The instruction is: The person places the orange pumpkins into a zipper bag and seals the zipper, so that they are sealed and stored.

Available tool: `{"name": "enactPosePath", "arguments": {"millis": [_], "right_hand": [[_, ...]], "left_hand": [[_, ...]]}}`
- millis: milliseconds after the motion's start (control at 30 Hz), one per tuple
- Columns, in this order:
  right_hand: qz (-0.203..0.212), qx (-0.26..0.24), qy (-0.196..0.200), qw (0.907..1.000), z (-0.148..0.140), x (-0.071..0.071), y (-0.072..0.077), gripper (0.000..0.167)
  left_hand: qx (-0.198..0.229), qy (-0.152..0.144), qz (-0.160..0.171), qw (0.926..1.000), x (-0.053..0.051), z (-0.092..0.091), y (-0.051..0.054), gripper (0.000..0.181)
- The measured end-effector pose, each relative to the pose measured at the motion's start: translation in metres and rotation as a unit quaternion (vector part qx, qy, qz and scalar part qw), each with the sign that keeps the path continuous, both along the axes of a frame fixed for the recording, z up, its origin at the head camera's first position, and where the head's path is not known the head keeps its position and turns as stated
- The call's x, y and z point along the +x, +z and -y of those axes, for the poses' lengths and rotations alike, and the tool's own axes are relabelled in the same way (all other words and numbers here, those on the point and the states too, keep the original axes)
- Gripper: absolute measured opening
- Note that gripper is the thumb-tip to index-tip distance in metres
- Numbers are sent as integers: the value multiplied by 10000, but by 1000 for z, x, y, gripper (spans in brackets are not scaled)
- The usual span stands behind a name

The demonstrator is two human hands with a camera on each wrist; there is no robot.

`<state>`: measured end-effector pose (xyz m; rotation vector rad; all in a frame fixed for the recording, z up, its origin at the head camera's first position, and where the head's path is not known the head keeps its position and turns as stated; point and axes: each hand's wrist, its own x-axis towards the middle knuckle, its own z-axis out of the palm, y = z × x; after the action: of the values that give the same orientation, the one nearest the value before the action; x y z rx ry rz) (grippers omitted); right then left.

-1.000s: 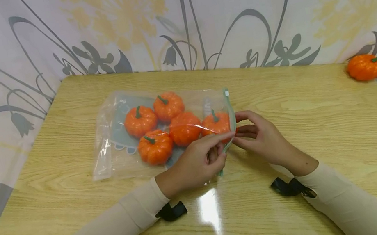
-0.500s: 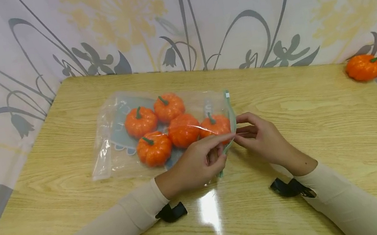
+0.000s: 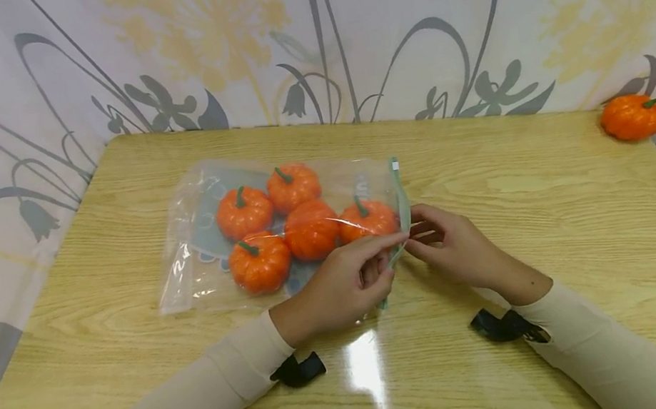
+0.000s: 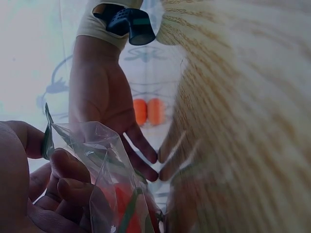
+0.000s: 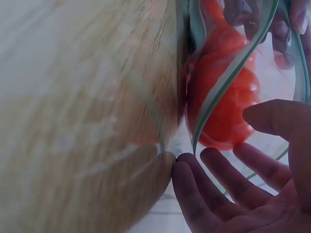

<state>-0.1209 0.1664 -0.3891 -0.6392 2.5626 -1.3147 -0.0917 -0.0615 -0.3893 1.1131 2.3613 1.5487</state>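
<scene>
A clear zip bag (image 3: 183, 275) with a green-edged mouth lies flat on the table, several small orange toy pumpkins (image 3: 245, 215) inside. My left hand (image 3: 332, 290) pinches the green edge of the mouth between thumb and fingers, lifting it; the left wrist view shows the strip (image 4: 47, 141) in that grip. At the opening is my right hand (image 3: 461, 244), its fingers loosely extended. In the right wrist view, the fingers (image 5: 262, 167) reach into the mouth, close to the nearest pumpkin (image 5: 228, 102); whether they touch it is unclear.
Another orange pumpkin (image 3: 634, 117) sits at the table's far right corner. Floral curtain fabric (image 3: 300, 35) stands along the back and left side of the wooden table (image 3: 535, 199). A black wrist mount (image 3: 508, 328) hangs under each forearm.
The pumpkins nearest the mouth have slid left, deeper into the bag, pushing the front-left one left too. My right hand has shifted slightly; the left hand holds its place.
</scene>
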Motion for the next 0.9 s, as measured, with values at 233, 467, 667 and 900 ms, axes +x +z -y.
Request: {"name": "enactPosePath", "arguments": {"millis": [233,467,667,900], "right_hand": [[-16,25,124,9999,-1,-1,1,39],[-19,115,13,9999,-6,-4,4,38],[-369,485,-342,9976,-20,-10,12,40],[-927,1300,-616,9853,-47,-22,23,47]], "left_hand": [[-57,17,55,10000,-1,0,1,45],[-62,80,7,9999,-1,0,-1,44],[-98,58,194,9997,-2,-2,0,46],[-63,33,222,9997,-2,-2,0,47]]}}
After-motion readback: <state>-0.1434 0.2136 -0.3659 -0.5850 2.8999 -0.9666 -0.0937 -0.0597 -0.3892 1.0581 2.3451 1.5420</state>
